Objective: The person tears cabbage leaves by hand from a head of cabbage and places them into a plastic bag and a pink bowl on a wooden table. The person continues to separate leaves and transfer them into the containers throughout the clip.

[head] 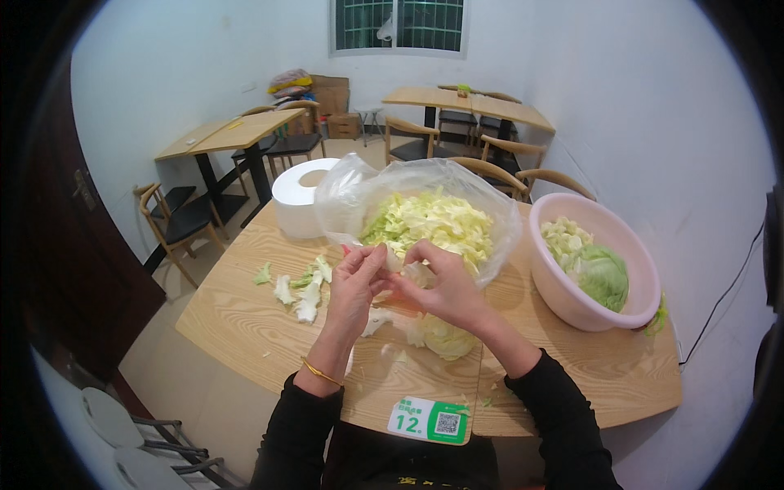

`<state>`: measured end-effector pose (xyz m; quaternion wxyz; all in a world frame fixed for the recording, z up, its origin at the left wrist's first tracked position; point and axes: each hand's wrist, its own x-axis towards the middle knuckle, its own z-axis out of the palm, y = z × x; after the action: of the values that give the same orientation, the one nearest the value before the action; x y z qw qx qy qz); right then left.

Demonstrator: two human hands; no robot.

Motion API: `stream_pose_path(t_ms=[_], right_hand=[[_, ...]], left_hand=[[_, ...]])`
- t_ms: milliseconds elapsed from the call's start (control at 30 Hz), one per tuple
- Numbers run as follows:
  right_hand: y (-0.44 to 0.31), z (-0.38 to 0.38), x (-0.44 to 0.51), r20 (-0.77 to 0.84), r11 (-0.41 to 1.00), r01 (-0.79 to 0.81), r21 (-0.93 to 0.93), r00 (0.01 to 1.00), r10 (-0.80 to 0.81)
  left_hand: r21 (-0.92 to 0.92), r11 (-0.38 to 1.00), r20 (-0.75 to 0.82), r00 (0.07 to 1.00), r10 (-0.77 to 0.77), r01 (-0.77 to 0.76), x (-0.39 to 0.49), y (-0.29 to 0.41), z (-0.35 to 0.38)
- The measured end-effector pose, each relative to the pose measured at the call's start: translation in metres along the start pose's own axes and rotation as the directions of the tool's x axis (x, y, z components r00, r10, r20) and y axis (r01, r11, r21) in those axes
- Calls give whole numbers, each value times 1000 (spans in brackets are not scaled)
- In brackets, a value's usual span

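Both hands meet over the table in front of a clear plastic bag (340, 208). My left hand (357, 285) pinches a small pale leaf piece (393, 262), cabbage or lettuce. From the other side, my right hand (450, 288) grips pale leaf between curled thumb and fingers. Torn yellow-green leaves (438, 220) fill the open bag just beyond. Under my right wrist lies a partly peeled pale head (450, 340), half covered by the hand. Something reddish shows beneath my fingers, too hidden to name. White leaf scraps (308, 303) lie left of my left hand.
A pink plastic tub (591, 211) on the right holds a green head (600, 275) and pale pieces. A large paper roll (294, 211) stands behind left. A green-and-white card (422, 419) bearing a printed code lies at the wooden table's (245, 324) near edge. Chairs and tables stand beyond.
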<state>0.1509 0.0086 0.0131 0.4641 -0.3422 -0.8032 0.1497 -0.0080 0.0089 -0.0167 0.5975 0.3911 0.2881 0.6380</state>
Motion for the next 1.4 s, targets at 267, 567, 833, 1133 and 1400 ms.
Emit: stream_pose_path(t_ms=[267,567,833,1133,1400], right_hand=[[3,-24,43,-393,989,-115,95,908,143],[65,-33,79,-174,883,126,-452,959,-225],[29,-62,-37,-137,978,-177,-110,977,161],[21,-69,-88,-147,919,-297,260,928,341],[-4,-53,-91,-91,978,-97,-184,993,81]], left_hand=[[62,994,-106,990,91,-85,8,6,-15],[821,404,196,865,462,-403,-2,2,0],[656,-5,746,648,154,-755,-44,-31,41],[727,415,547,827,132,-547,-39,-33,37],[-91,912,448,834,-322,401,-34,-32,38]])
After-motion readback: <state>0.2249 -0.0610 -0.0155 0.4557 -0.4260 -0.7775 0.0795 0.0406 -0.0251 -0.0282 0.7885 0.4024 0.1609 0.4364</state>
